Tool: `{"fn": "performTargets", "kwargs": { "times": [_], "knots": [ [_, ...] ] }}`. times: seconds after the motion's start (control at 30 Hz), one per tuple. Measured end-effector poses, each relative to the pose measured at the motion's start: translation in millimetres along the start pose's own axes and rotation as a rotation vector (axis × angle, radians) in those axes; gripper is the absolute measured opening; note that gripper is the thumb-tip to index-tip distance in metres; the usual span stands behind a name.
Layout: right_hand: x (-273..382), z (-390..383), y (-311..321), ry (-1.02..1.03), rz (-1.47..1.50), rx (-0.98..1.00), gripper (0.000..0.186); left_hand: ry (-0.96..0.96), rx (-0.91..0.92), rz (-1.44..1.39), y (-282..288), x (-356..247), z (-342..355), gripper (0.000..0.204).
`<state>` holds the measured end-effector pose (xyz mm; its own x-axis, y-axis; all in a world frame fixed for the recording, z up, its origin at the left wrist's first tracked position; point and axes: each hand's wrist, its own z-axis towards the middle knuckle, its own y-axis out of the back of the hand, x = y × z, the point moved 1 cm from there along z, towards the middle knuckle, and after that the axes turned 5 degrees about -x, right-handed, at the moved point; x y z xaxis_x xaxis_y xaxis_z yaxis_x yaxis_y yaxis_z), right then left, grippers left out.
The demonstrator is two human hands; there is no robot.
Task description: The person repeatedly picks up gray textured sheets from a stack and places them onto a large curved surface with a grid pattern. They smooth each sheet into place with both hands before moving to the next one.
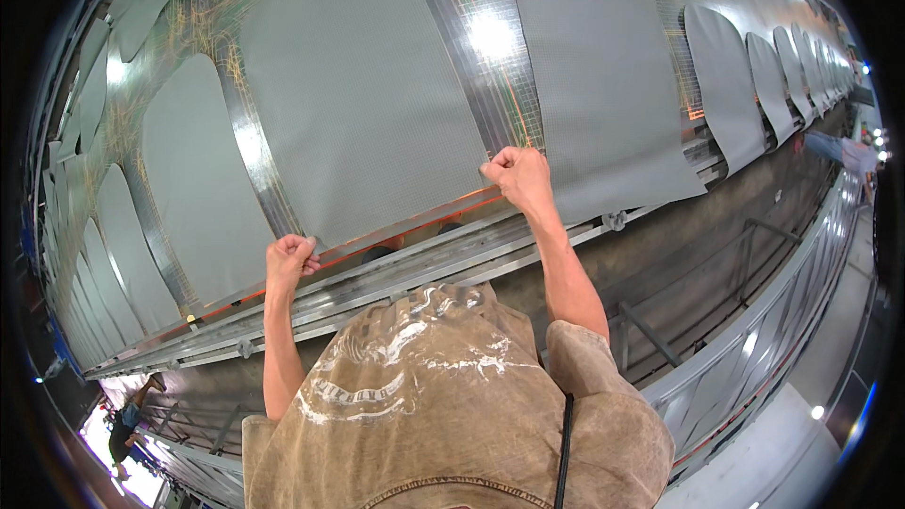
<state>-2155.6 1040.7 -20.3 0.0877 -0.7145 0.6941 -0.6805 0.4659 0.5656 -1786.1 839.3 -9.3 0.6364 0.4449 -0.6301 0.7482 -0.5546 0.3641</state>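
Note:
A large grey textured sheet (363, 85) with a rounded far end lies on the long table straight in front of me. My left hand (290, 258) is closed in a pinch on the sheet's near left corner. At its near right corner, my right hand (518, 175) pinches the edge between thumb and bent fingers. The sheet's near edge runs along the table's border between both hands. Just right of my right hand lies another grey sheet (603, 85), its near end hanging over the table edge.
More grey sheets (193, 179) lie in rows along the shiny table surface (250, 146). A metal rail (452, 264) borders the table. Behind me runs a metal railing (754, 368). One person (127, 429) is at far lower left, another (848, 153) at far right.

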Motion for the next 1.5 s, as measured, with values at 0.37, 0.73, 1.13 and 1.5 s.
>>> {"fn": "performTargets", "kwargs": {
  "times": [0.37,0.73,1.13,1.5],
  "knots": [
    [-3.9,2.0,-2.5,0.022,0.063,0.004,0.018,0.018,0.003,0.022,-0.3,-5.8,-1.1,0.021],
    [6.6,-1.7,3.2,-0.042,0.077,0.059,0.017,-0.010,-0.030,-0.008,-2.2,1.2,-0.5,0.022],
    [7.0,1.4,3.9,-0.084,0.129,0.086,0.016,0.029,-0.043,-0.019,-3.1,2.8,0.2,0.023],
    [10.0,0.3,1.7,-0.118,0.099,0.095,0.016,-0.041,-0.062,0.035,-3.1,6.7,0.2,0.024]
  ]
}}
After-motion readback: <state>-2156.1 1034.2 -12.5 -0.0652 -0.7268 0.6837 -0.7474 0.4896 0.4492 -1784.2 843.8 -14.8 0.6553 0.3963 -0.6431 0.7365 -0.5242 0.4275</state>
